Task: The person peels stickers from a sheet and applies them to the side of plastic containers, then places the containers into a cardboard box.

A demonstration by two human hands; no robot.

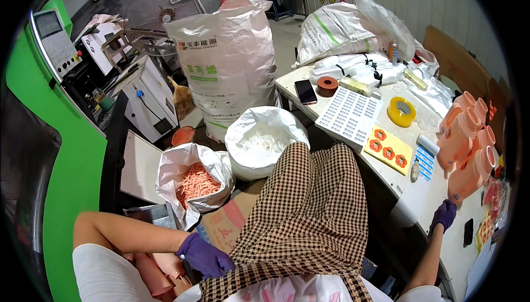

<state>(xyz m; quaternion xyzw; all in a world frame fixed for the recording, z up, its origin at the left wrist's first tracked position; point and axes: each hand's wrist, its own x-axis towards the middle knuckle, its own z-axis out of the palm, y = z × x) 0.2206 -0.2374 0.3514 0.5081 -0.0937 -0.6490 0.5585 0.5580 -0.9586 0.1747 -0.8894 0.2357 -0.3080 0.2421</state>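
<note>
Cluttered white table (458,249), orange bottles (468,183), ribbed wall (425,4)

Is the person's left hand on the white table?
No, the left hand is by the checkered cloth over the person's lap, apart from the table.

Fingertips and edges out of sight
Left hand (207,257): fingertips hidden, grip unclear. Right hand (444,215): contact with the nearest bottle (465,183) unclear. Left arm (132,234) partly covers the lower bottles (152,277); green machine (80,161) cut off.
</note>
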